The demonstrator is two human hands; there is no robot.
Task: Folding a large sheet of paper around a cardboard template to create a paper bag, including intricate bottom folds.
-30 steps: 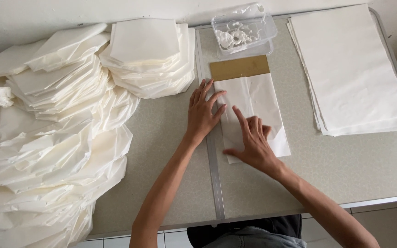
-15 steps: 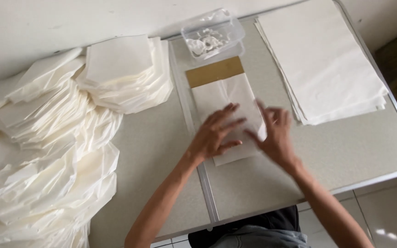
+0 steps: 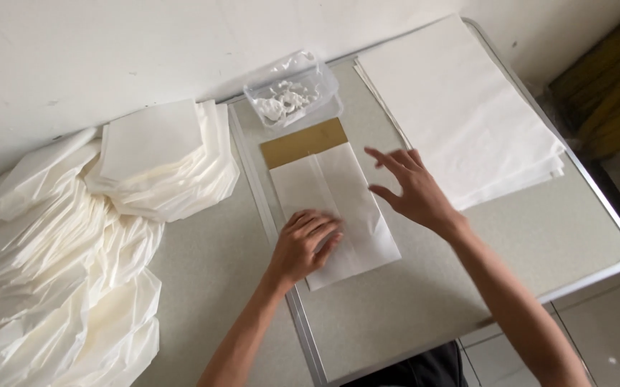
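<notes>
A folded white paper sheet (image 3: pixel 338 193) lies flat on the grey table (image 3: pixel 410 308), covering most of a brown cardboard template (image 3: pixel 303 142) whose top strip shows. My left hand (image 3: pixel 306 244) presses flat on the lower left part of the folded sheet, fingers together. My right hand (image 3: pixel 410 190) hovers above the sheet's right edge with fingers spread, holding nothing, between the folded sheet and the stack of flat white sheets (image 3: pixel 460 107).
A clear plastic tub (image 3: pixel 292 89) with small white pieces stands behind the template. A pile of folded white sheets (image 3: pixel 159 158) and a large heap of more (image 3: pixel 44 272) fill the table's left. The table's rounded right edge (image 3: pixel 611 244) borders tiled floor.
My right hand has lifted off the folded sheet and moved right toward the flat stack. My left hand has slid down to the sheet's lower part. The camera view shifted left.
</notes>
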